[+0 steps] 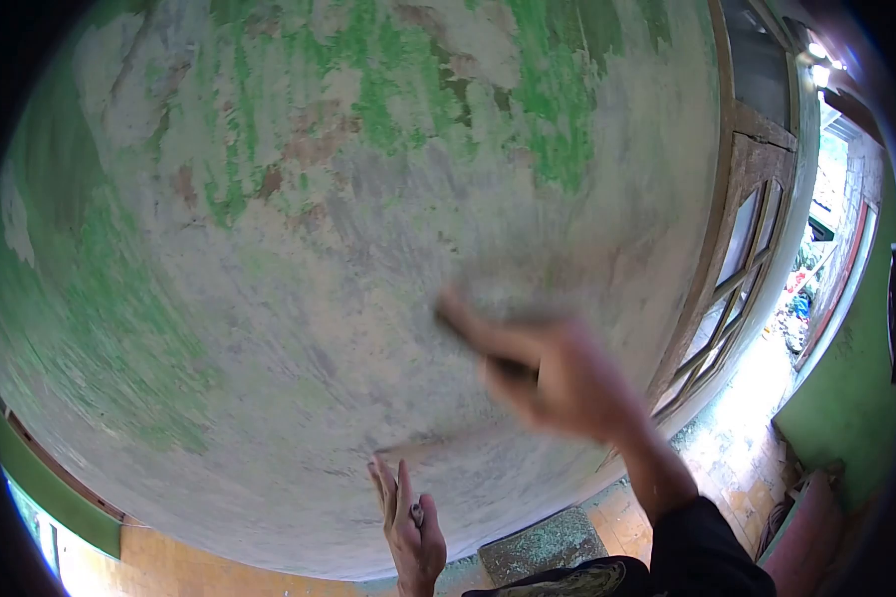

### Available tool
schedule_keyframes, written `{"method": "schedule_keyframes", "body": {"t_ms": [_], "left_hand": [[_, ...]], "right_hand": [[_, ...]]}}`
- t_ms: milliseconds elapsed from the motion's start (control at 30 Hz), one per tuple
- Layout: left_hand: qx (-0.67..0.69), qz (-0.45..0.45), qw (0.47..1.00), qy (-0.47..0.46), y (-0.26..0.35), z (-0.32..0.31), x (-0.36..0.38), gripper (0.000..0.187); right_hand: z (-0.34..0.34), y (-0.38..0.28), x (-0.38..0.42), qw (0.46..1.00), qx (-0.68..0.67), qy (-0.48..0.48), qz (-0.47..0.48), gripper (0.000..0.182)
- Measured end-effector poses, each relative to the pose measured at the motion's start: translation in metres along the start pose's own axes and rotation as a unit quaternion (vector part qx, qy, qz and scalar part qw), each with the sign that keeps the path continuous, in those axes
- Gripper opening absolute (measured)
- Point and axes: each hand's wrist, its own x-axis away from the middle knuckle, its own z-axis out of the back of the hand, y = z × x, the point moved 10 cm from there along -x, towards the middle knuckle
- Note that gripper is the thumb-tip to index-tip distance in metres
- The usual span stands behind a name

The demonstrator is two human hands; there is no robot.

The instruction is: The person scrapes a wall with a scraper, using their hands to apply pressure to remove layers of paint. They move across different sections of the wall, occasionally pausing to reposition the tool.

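A large wall [299,398] with green paint patches, bare grey plaster and some brownish spots fills most of the view. My right hand [558,373], blurred by motion, is closed around a dark, flat-edged tool [478,343] close to the wall's surface. Its exact shape is smeared. Lower down, my left hand [408,522] is raised against or very near the wall with its fingers extended upward and somewhat apart. A ring [416,514] shows on one of its fingers.
On the right stands a wooden-framed door or window [745,199] with glass panes, beside a bright opening. Orange floor tiles [617,517] carry green flakes and dust. A flake-covered mat or board [543,547] lies at the wall's foot. A pinkish object sits at lower right.
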Motion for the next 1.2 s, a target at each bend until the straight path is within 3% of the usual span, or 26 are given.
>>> {"method": "schedule_keyframes", "body": {"t_ms": [67,133,167,200,233,267,367,500,567,700,833,900,967,1033,1100,1200], "left_hand": [[0.196,0.152,0.969,-0.008,-0.027,-0.003,0.020,0.047],[0.288,0.150,0.944,-0.052,-0.056,-0.034,0.044,0.040],[0.378,0.184,0.905,-0.067,-0.073,-0.065,0.060,0.044],[0.393,0.105,0.909,-0.085,-0.074,-0.082,0.077,0.043],[0.454,0.255,0.836,-0.173,-0.083,-0.107,0.099,0.049],[0.485,0.377,0.773,-0.159,-0.080,-0.114,0.116,0.037],[0.536,0.391,0.738,-0.125,-0.071,-0.129,0.118,0.041],[0.625,0.407,0.665,-0.043,-0.065,-0.145,0.124,0.051],[0.665,0.408,0.626,0.005,-0.067,-0.154,0.125,0.057],[0.622,0.440,0.645,0.058,-0.105,-0.174,0.140,0.060],[0.581,0.437,0.671,0.143,-0.113,-0.194,0.156,0.049],[0.638,0.400,0.638,0.160,-0.058,-0.192,0.135,0.046],[0.694,0.353,0.603,0.174,-0.029,-0.201,0.118,0.044],[0.686,0.405,0.586,0.148,-0.027,-0.227,0.122,0.044],[0.694,0.379,0.598,0.132,-0.037,-0.239,0.125,0.043],[0.706,0.355,0.602,0.112,-0.028,-0.231,0.126,0.041]], "right_hand": [[-0.085,0.017,0.059,0.972,-0.133,-0.190,-0.033,0.068],[-0.151,0.030,0.119,0.915,-0.180,-0.338,-0.126,0.070],[-0.179,0.042,0.148,0.931,-0.217,-0.279,-0.093,0.066],[-0.196,0.050,0.170,0.931,-0.225,-0.266,-0.108,0.061],[-0.212,0.057,0.190,0.932,-0.230,-0.254,-0.116,0.057],[-0.220,0.063,0.206,0.928,-0.239,-0.242,-0.151,0.055],[-0.243,0.069,0.240,0.884,-0.325,-0.188,-0.278,0.053],[-0.241,0.072,0.241,0.894,-0.310,-0.172,-0.275,0.051],[-0.250,0.081,0.246,0.865,-0.404,-0.180,-0.238,0.045],[-0.236,0.072,0.228,0.884,-0.317,-0.284,-0.195,0.042],[-0.222,0.092,0.230,0.903,-0.342,-0.223,-0.136,0.038],[-0.208,0.102,0.235,0.901,-0.357,-0.202,-0.140,0.036],[-0.186,0.133,0.236,0.866,-0.387,-0.162,-0.272,0.031],[-0.173,0.138,0.230,0.870,-0.378,-0.167,-0.269,0.028],[-0.173,0.140,0.230,0.909,-0.333,-0.165,-0.190,0.024],[-0.166,0.141,0.229,0.890,-0.356,-0.200,-0.201,0.021]]}}
